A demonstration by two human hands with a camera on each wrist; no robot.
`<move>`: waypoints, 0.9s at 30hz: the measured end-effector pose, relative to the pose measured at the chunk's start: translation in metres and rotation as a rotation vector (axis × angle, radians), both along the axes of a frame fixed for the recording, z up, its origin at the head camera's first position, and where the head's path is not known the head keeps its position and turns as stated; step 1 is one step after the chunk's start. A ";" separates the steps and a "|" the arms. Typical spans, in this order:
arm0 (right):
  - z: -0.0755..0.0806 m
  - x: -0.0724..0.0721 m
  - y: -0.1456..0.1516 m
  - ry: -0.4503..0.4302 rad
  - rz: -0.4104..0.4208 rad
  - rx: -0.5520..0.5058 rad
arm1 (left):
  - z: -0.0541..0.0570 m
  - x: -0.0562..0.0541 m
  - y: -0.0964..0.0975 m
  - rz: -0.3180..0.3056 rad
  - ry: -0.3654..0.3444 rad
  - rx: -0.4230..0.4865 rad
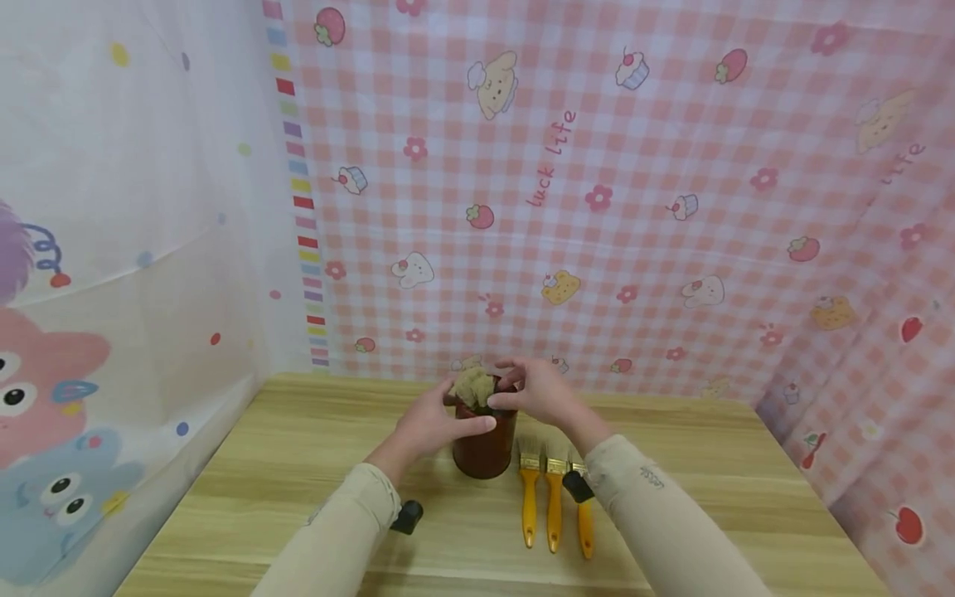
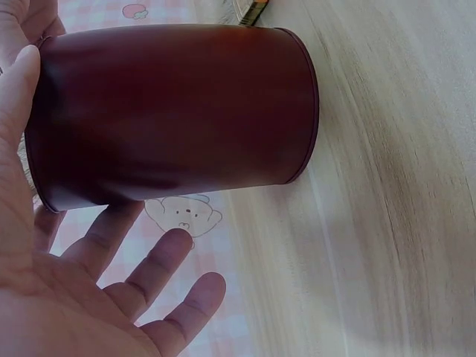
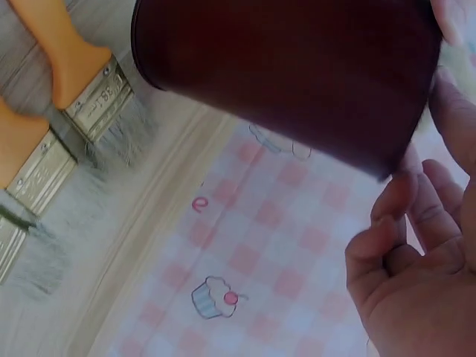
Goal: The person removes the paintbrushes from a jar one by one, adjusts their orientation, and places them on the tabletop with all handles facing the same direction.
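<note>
A dark red-brown cylindrical cup (image 1: 483,448) stands upright on the wooden table. A crumpled beige cloth-like piece (image 1: 474,387) bulges from its mouth. My left hand (image 1: 440,423) holds the cup near its top, with the thumb across the near side; in the left wrist view the other fingers spread below the cup (image 2: 171,119). At the right side of the rim is my right hand (image 1: 540,391), thumb over the near edge and fingers bent. In the right wrist view its bent fingertips (image 3: 383,230) are right at the rim; I cannot tell what they pinch.
Several yellow-handled paintbrushes (image 1: 554,506) lie on the table (image 1: 686,497) right of the cup, bristles away from me. A pink checked cloth (image 1: 634,166) hangs behind the table's back edge. A white patterned curtain (image 1: 186,249) hangs on the left.
</note>
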State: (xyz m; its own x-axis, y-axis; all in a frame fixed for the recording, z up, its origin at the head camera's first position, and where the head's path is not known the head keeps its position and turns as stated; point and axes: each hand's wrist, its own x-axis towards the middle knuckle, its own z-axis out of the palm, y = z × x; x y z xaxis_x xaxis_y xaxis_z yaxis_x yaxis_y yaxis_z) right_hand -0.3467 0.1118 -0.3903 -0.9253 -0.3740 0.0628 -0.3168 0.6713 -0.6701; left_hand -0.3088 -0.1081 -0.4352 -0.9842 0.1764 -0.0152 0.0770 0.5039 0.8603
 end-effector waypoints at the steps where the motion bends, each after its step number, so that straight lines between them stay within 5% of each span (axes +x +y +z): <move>1: -0.001 0.000 -0.003 0.002 -0.004 0.018 | 0.000 0.000 0.000 -0.003 0.001 0.003; 8: -0.003 0.002 -0.019 0.060 -0.014 0.150 | 0.001 0.001 0.000 -0.010 -0.017 0.005; 17: -0.006 0.000 -0.020 0.107 -0.023 0.176 | 0.001 0.001 0.001 -0.013 0.005 0.035; 22: -0.006 0.000 -0.016 0.107 -0.037 0.081 | -0.002 0.000 0.002 -0.003 0.004 0.033; 27: 0.008 0.001 -0.009 0.115 -0.148 -0.160 | -0.003 -0.001 0.003 0.020 -0.016 0.024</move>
State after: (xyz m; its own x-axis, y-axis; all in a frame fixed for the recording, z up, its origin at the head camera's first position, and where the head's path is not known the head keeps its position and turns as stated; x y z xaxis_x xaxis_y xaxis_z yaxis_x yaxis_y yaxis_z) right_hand -0.3456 0.1024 -0.3821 -0.9527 -0.2117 0.2183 -0.3031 0.6044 -0.7368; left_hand -0.3101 -0.1055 -0.4378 -0.9872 0.1570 -0.0271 0.0530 0.4843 0.8733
